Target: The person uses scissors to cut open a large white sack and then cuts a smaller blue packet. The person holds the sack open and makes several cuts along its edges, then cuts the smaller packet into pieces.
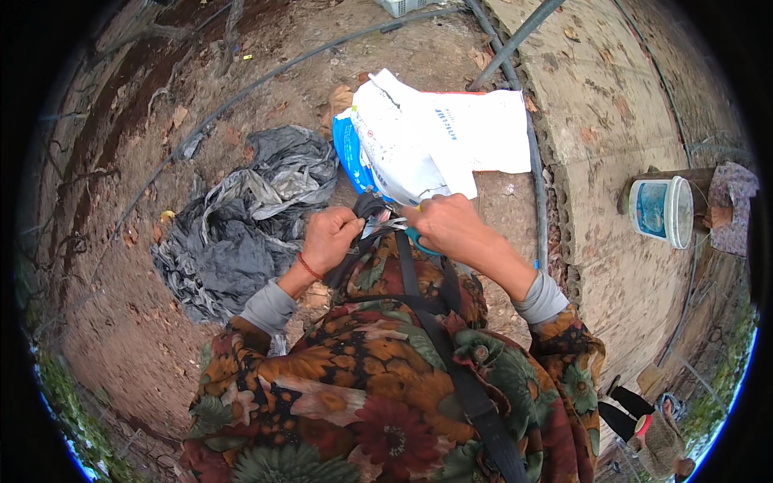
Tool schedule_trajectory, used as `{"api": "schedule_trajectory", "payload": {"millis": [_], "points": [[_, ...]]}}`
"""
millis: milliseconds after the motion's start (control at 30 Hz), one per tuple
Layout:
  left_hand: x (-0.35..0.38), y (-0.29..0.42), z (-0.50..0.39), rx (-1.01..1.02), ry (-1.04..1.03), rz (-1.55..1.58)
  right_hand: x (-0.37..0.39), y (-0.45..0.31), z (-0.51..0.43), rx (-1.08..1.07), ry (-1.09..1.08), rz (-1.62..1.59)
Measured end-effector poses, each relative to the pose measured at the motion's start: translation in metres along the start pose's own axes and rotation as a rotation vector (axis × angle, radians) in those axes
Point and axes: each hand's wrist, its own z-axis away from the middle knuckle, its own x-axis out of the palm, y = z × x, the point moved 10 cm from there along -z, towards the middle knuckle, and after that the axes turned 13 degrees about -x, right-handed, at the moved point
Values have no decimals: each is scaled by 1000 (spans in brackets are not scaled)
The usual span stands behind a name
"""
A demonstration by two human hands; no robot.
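My right hand [445, 220] grips a pair of scissors [416, 236] with teal and yellow handles. The metal blades point left, toward a dark piece of plastic or cloth [368, 208] pinched between the thumb and fingers of my left hand [331, 237]. Whether the blades touch it cannot be made out. Just beyond both hands lie white printed sacks [401, 142], one with a blue side. A crumpled heap of dark grey plastic film [241, 223] spreads over the ground beside my left hand.
A grey pipe [539, 199] runs along a concrete path [610, 181] on the right, and a metal pole [513, 45] slants across it. A white bucket [677, 211] stands on the path. Farther back at the lower right is another person [655, 441]. Bare roots [226, 36] show at upper left.
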Motion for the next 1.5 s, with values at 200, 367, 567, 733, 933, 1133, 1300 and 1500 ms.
{"api": "schedule_trajectory", "payload": {"millis": [200,367,567,733,933,1133,1300,1500], "points": [[7,15,3,91,-3,-87,15,-24,-27,-159,-69,62],[13,18,0,112,-5,-93,43,-31,-48,-164,-340,78],[20,-1,-14,-11,-111,-103,4,-5,-16,-36,-247,57],[41,-13,-34,-25,-347,-160,-22,43,43,253,-133,-219],[23,-40,-72,8,-294,-385,38,36,30,449,253,-781],[-9,-90,-88,-123,93,-373,63,12,-25,296,275,-518],[7,-114,-89,-191,135,-420,59,7,-19,319,375,-504],[54,-92,-78,-94,124,-771,62,12,7,366,486,-660]]}}
